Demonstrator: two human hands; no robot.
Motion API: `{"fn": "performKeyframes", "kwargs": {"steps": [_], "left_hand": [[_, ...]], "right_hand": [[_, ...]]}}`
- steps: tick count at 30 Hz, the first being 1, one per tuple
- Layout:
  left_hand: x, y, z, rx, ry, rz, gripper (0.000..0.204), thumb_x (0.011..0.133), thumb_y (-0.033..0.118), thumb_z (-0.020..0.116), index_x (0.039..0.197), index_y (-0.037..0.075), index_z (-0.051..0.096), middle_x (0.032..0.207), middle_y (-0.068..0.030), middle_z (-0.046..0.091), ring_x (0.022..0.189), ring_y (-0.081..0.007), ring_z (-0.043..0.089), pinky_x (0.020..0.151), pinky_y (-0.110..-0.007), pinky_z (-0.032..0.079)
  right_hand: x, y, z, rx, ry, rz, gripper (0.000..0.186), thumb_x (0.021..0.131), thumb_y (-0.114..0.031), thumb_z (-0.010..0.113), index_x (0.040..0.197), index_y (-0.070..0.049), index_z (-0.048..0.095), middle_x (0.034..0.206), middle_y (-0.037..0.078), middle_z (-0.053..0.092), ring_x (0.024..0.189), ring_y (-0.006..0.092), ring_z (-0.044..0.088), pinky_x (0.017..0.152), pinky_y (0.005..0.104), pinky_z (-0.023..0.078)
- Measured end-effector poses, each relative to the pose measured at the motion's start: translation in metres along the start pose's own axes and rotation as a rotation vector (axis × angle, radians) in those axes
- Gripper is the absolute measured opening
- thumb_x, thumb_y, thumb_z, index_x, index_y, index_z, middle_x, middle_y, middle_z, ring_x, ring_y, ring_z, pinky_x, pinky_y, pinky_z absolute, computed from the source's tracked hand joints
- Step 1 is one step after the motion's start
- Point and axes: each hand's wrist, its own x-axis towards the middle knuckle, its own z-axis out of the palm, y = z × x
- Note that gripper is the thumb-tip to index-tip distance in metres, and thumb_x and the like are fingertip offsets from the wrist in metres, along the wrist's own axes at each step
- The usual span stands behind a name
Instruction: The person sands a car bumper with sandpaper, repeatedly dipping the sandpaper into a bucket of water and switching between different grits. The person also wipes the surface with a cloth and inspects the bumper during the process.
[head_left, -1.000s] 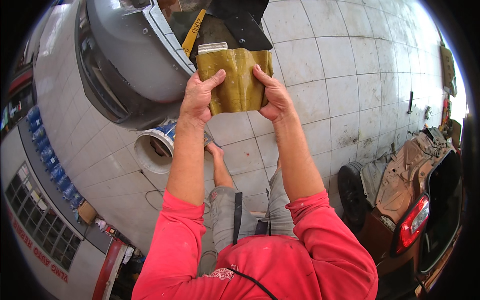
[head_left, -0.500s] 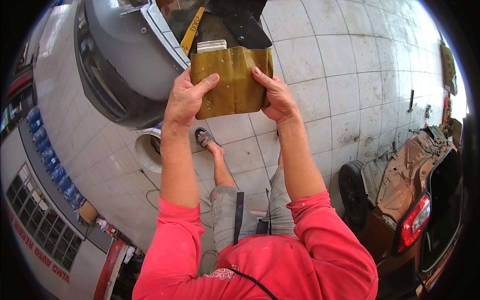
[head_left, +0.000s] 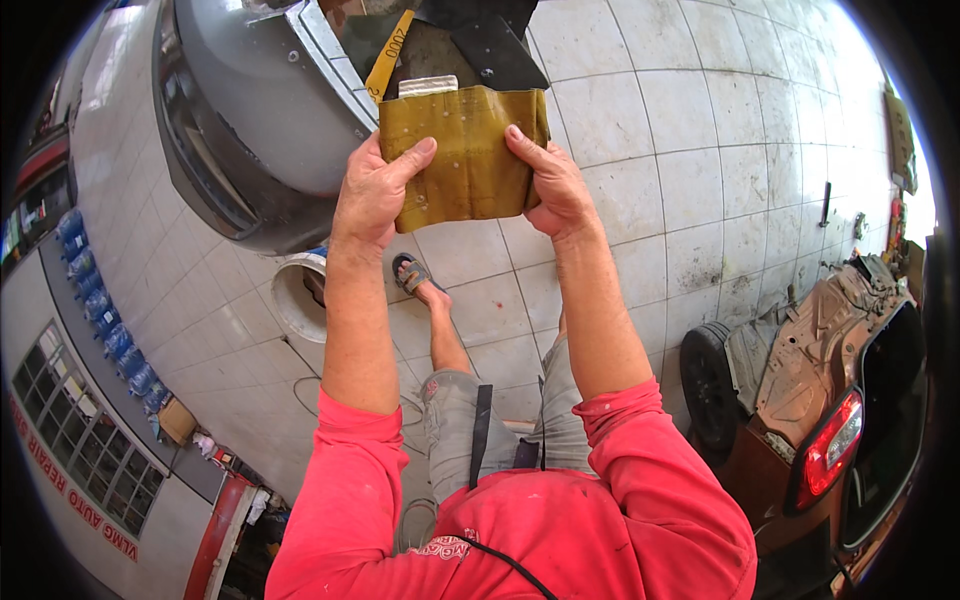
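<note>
Both hands hold up a mustard-brown sheet of sandpaper [head_left: 464, 160], creased and wet-looking, with small pale specks. My left hand [head_left: 375, 190] grips its left edge, thumb lying across the front and fingers hidden behind. At the right edge my right hand [head_left: 558, 188] pinches it the same way, thumb on the face. Just beyond the sheet's top edge shows a pale ridged block [head_left: 428, 86], partly covered. A yellow printed strip [head_left: 389, 57] and dark flat pieces [head_left: 492, 52] lie farther off; the sheet hides what is below them.
A grey car bumper [head_left: 265, 110] stands at the upper left. Near my foot is a white bucket [head_left: 300, 297], with a thin hose or cable on the tiled floor [head_left: 690, 190]. At right sit a wheel [head_left: 708, 385] and a brown car body part [head_left: 825, 350]. Blue bottles [head_left: 105, 315] line the left wall.
The sheet and both hands have risen very slightly in the picture, and the sheet's lower edge tilts a little differently. Both hands keep their hold.
</note>
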Motion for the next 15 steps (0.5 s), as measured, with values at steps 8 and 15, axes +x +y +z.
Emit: {"fn": "performKeyframes", "kwargs": {"steps": [8, 15], "left_hand": [[-0.001, -0.003, -0.007, 0.051, 0.037, 0.030, 0.037, 0.104, 0.010, 0.076, 0.136, -0.003, 0.066, 0.122, -0.0096, 0.076, 0.107, -0.0157, 0.071, 0.097, -0.032, 0.057], [-0.038, -0.034, 0.042, 0.365, 0.058, 0.394, 0.077, 0.108, 0.050, 0.068, 0.161, -0.002, 0.048, 0.155, -0.0230, 0.059, 0.141, -0.0294, 0.059, 0.118, -0.038, 0.045]], "right_hand": [[-0.006, -0.002, 0.014, -0.070, 0.117, -0.052, 0.040, 0.104, -0.027, 0.079, 0.128, 0.003, 0.071, 0.117, 0.011, 0.079, 0.104, 0.0190, 0.076, 0.089, 0.0370, 0.064], [-0.059, 0.027, 0.016, -0.544, 0.062, -0.224, 0.035, 0.107, -0.030, 0.076, 0.120, 0.002, 0.076, 0.102, 0.005, 0.078, 0.092, 0.0100, 0.070, 0.083, 0.0275, 0.057]]}}
